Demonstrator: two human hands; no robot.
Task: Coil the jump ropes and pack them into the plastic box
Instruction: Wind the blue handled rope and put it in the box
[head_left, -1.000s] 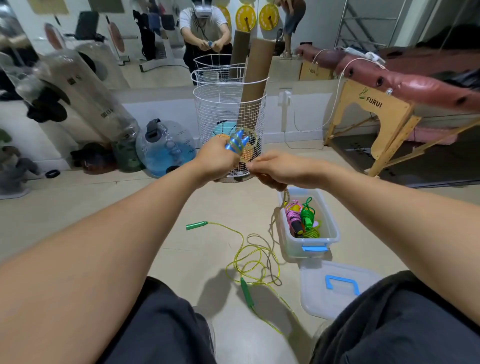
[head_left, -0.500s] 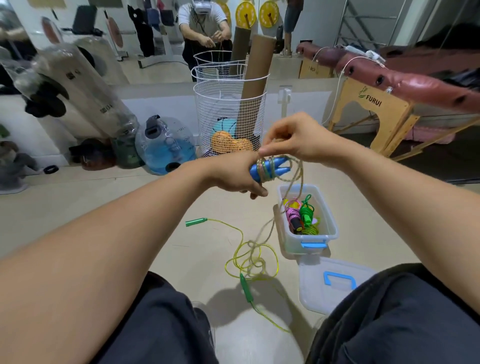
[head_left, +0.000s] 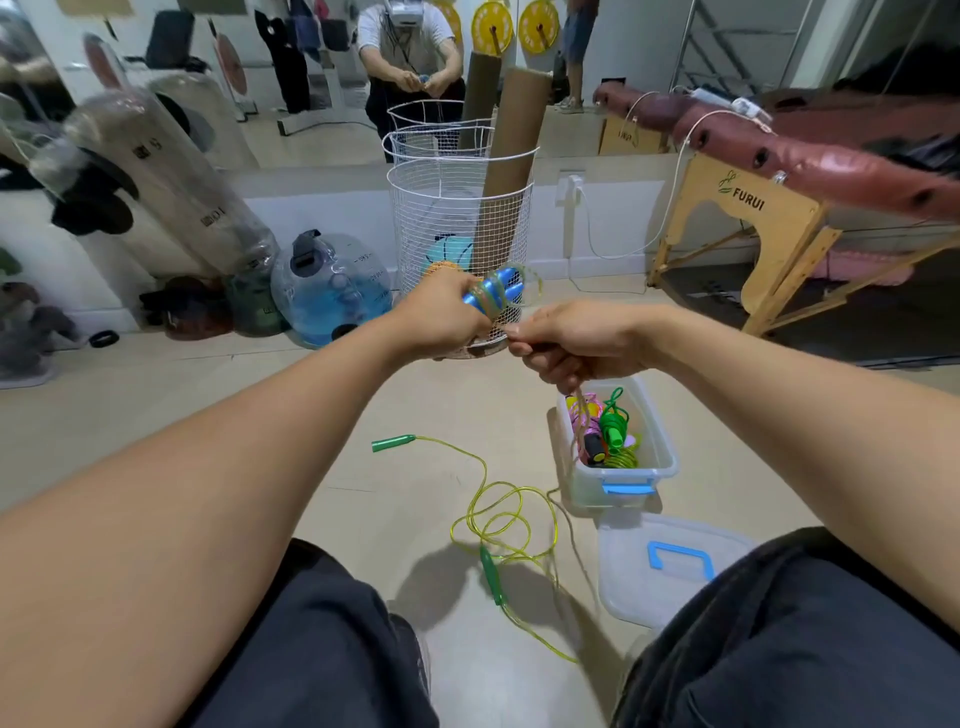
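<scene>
Your left hand (head_left: 441, 317) grips a pair of blue jump rope handles (head_left: 493, 296) with clear rope wound around them; your right hand (head_left: 571, 343) pinches the loose rope just beside them. Below your right hand sits the clear plastic box (head_left: 660, 441), open, holding coiled pink and green ropes (head_left: 605, 434). Left of the box, a yellow-green rope with green handles (head_left: 496, 525) sprawls loose on the floor. The box's lid (head_left: 670, 566) lies flat just nearer you.
</scene>
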